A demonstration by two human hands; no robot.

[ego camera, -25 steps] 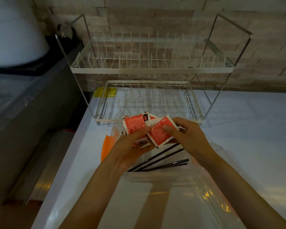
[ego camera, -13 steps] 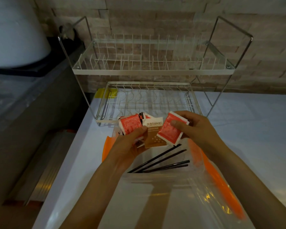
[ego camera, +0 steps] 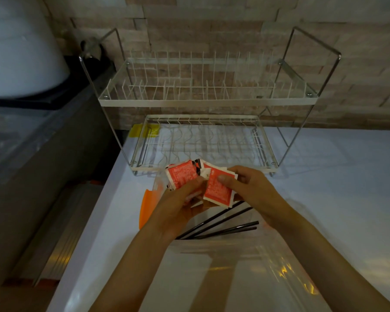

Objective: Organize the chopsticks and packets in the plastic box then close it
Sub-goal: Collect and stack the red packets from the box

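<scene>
While both hands meet above the clear plastic box (ego camera: 214, 248), left hand (ego camera: 178, 208) fingers curled around red packets (ego camera: 182, 176), right hand (ego camera: 252, 190) pinching another packet (ego camera: 218, 192), black chopsticks (ego camera: 225, 224) lying inside the box, wire rack (ego camera: 203, 140) beyond.

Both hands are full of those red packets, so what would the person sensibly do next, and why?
Probably lower the red packets, gathered between the left hand and right hand, into the clear plastic box beside the black chopsticks. They are held right above it, and its lid lies open.
</scene>
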